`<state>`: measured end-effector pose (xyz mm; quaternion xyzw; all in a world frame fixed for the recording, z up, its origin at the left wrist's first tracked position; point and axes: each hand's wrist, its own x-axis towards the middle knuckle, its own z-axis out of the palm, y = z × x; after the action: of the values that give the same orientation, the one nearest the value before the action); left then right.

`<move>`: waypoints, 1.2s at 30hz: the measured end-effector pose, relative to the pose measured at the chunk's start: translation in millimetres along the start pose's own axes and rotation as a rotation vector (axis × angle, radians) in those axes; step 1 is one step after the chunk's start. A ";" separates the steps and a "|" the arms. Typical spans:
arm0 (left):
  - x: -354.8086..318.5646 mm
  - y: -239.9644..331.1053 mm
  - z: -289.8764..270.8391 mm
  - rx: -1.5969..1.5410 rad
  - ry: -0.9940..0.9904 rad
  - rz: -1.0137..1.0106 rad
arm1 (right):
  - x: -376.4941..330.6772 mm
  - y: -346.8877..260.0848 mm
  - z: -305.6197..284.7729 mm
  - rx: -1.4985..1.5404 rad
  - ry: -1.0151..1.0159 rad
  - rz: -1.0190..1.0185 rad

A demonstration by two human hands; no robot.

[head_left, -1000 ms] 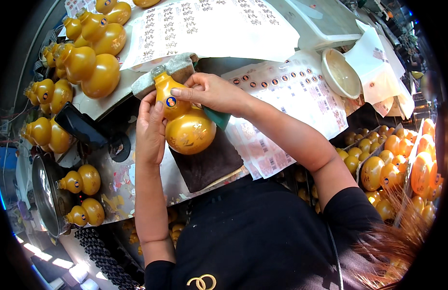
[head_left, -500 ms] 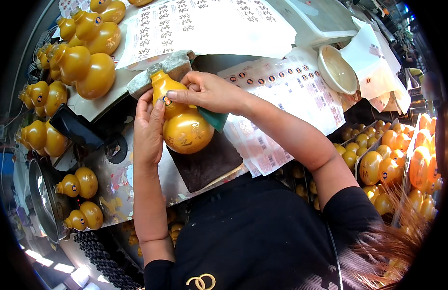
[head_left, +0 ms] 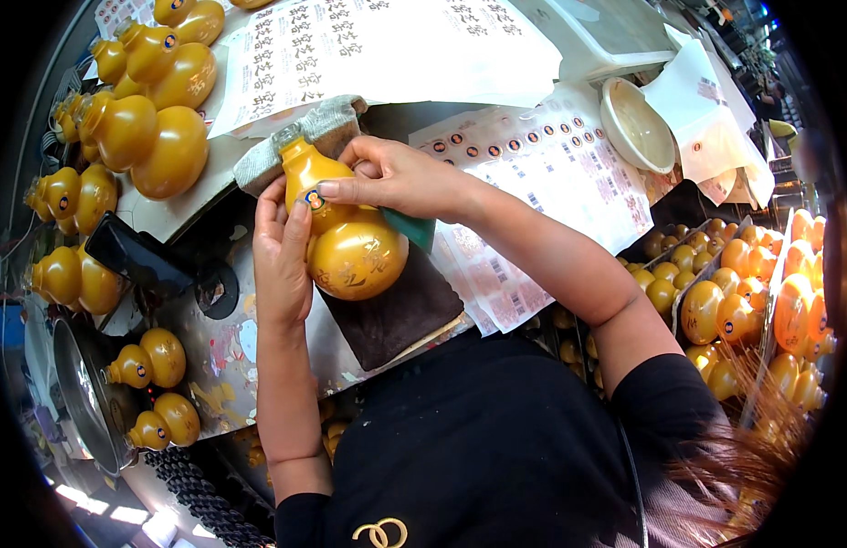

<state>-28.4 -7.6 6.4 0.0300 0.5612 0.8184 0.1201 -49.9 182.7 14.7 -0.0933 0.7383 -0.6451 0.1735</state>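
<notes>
A yellow gourd-shaped bottle [head_left: 355,260] leans over a dark brown pad [head_left: 387,321], its neck toward a folded grey cloth [head_left: 327,128]. My left hand [head_left: 282,247] is closed along the bottle's left side, thumb near its waist. On the upper bulb sits a small round dark blue and orange sticker [head_left: 315,199]. My right hand [head_left: 400,181] has its thumb beside that sticker and its fingers curled. From beneath this hand a flat green piece [head_left: 410,228] sticks out, looking like a scraper; its upper part is hidden.
Several gourd bottles [head_left: 172,151] stand at the left, near a phone on a stand [head_left: 138,256] and a round pan [head_left: 87,393]. Sticker sheets [head_left: 533,183] lie at the right, a large printed sheet [head_left: 396,59] behind. Beyond are a bowl [head_left: 638,128] and crates of bottles [head_left: 706,301].
The bottle's lower bulb has shifted slightly down, and the sticker shows more fully beside my right thumb. Both hands keep nearly the same hold. The view has shifted a little.
</notes>
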 end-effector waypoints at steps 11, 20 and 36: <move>5.3 3.6 7.0 -0.065 0.062 -0.037 | 5.8 -9.2 4.7 -0.191 0.076 0.073; 4.2 -1.5 9.0 0.014 0.093 -0.009 | 7.3 -1.9 5.9 -0.115 0.084 0.022; 1.8 -3.7 -1.8 0.123 -0.030 0.019 | 2.1 2.5 1.4 -0.301 0.035 -0.137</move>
<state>-29.9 -7.6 2.2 0.0547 0.6085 0.7827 0.1188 -51.1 181.0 11.8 -0.1570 0.8215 -0.5390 0.1004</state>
